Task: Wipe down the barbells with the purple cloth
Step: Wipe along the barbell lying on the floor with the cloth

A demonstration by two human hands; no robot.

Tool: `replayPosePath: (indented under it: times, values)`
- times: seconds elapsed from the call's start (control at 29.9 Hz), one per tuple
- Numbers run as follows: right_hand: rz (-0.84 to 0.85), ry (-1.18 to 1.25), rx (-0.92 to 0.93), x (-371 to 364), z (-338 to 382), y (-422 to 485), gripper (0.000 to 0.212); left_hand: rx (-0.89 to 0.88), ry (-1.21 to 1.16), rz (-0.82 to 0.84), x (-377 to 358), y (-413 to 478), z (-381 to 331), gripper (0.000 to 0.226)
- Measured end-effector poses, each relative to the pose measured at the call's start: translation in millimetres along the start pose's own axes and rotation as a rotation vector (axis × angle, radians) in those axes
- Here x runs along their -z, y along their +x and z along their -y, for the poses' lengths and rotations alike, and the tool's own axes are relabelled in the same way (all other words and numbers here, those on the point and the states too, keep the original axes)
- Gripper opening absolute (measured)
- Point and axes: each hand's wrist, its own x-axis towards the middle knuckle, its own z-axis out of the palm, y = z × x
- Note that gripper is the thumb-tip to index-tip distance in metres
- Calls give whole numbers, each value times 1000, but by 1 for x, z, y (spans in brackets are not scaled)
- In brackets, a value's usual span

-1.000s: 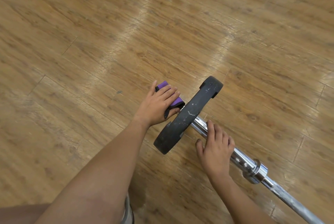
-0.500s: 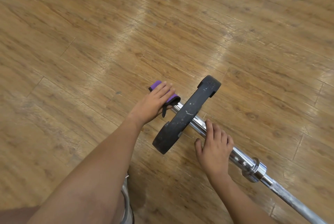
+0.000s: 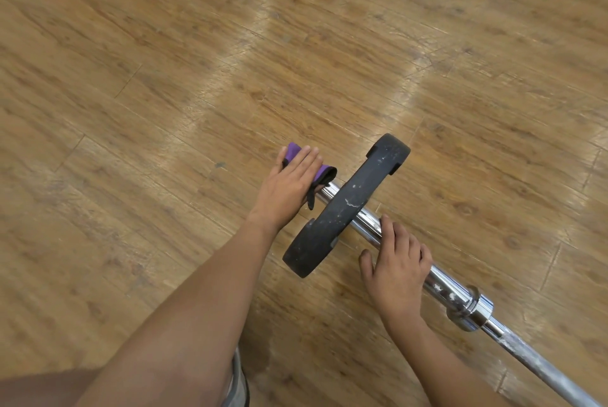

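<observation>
The bar (image 3: 450, 291) lies on the wood floor (image 3: 164, 77), with one black plate (image 3: 348, 206) on its sleeve. The left hand (image 3: 289, 189) has its fingers folded over the purple cloth (image 3: 324, 172), pressing it round the sleeve end outboard of the plate (thumb hidden). The right hand (image 3: 398, 265) steadies the sleeve inboard, fingers curved over it, thumb splayed. Judged early: only the end is under the cloth. The scuffed plate, inner sleeve and dull, chalky shaft appear unwiped.

Barbell (image 3: 452, 295) sleeve tip under purple cloth (image 3: 325, 171) (shaft cropped at lower-right edge)
</observation>
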Motion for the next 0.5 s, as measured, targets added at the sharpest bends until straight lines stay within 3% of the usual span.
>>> replayPosePath:
  times: [0.17, 0.33, 0.5]
  values:
    - [3, -1, -8, 1, 0, -1, 68, -11, -16, -4, 0, -1, -1, 55]
    - [8, -4, 1, 1, 0, -3, 68, -40, -98, 23, -4, -13, 4, 79]
    - [15, 16, -6, 1, 2, -3, 69, -86, -108, -1, -5, -19, 9, 85]
